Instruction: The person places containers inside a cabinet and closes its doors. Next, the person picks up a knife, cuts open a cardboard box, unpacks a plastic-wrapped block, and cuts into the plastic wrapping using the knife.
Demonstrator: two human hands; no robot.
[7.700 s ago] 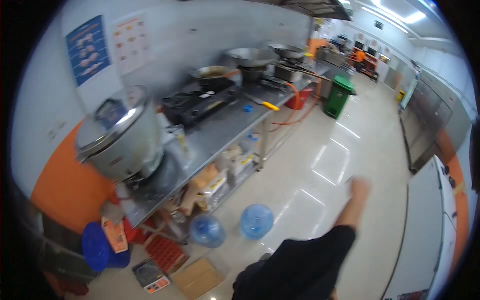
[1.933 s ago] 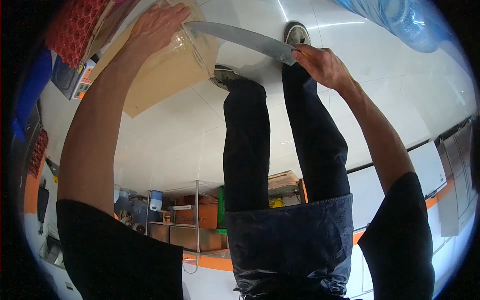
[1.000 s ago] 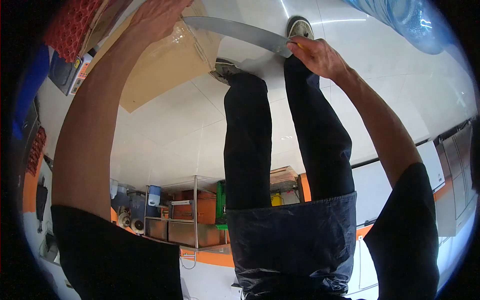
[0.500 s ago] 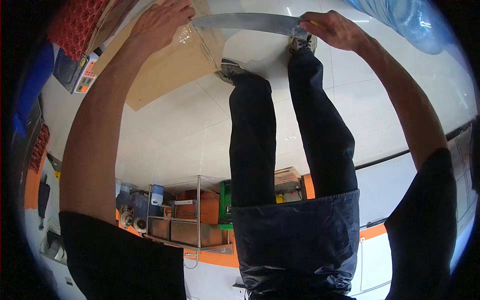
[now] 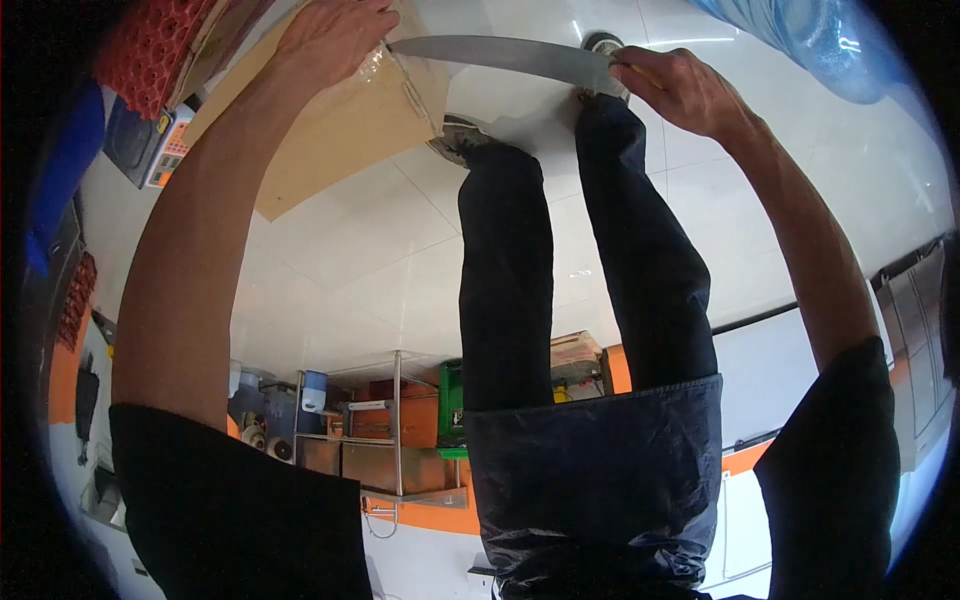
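My right hand (image 5: pixel 682 88) is closed around the handle of a long, wide-bladed knife (image 5: pixel 500 54); a bit of yellow shows at the grip. The grey blade stretches left across my view, and its tip meets the cardboard box (image 5: pixel 340 150) close to my left hand. My left hand (image 5: pixel 335 42) is at the top edge of the box with its fingers curled on it. Clear shiny tape (image 5: pixel 376 64) lies on the cardboard right by those fingers. Part of the fingertips is cut off or hidden.
Blue water jugs (image 5: pixel 830 45) stand at the upper right. Red egg trays (image 5: pixel 150 55) and a digital scale (image 5: pixel 165 150) are at the upper left. Below the knife are my shoes (image 5: pixel 462 140) on the tiled floor (image 5: pixel 350 250). Behind stands a metal rack (image 5: pixel 398 420).
My right hand has moved slightly down and right, tilting the knife so its handle end sits lower. My left hand has shifted a little to the right.
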